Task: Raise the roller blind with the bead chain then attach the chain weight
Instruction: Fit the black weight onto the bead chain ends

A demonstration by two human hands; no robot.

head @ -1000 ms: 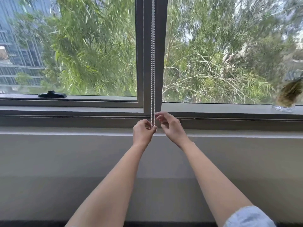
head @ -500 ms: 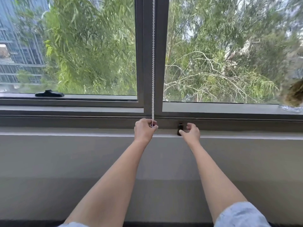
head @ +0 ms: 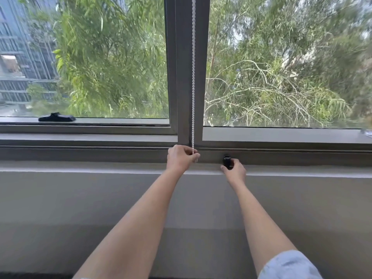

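A white bead chain (head: 193,77) hangs straight down in front of the grey centre post of the window. My left hand (head: 180,158) pinches the chain's lower end just below the window frame. A small black chain weight (head: 227,161) stands on the ledge to the right of the chain. My right hand (head: 234,171) has its fingers closed around the weight's lower part. The roller blind itself is out of view above.
A grey window frame (head: 281,135) runs across the view above a pale sill ledge (head: 80,167). A black window handle (head: 56,117) lies on the left pane's lower rail. A clear object (head: 367,132) shows at the far right edge.
My right hand left the chain, moved right along the ledge and closed on the black weight. My left hand kept its hold on the chain's end.
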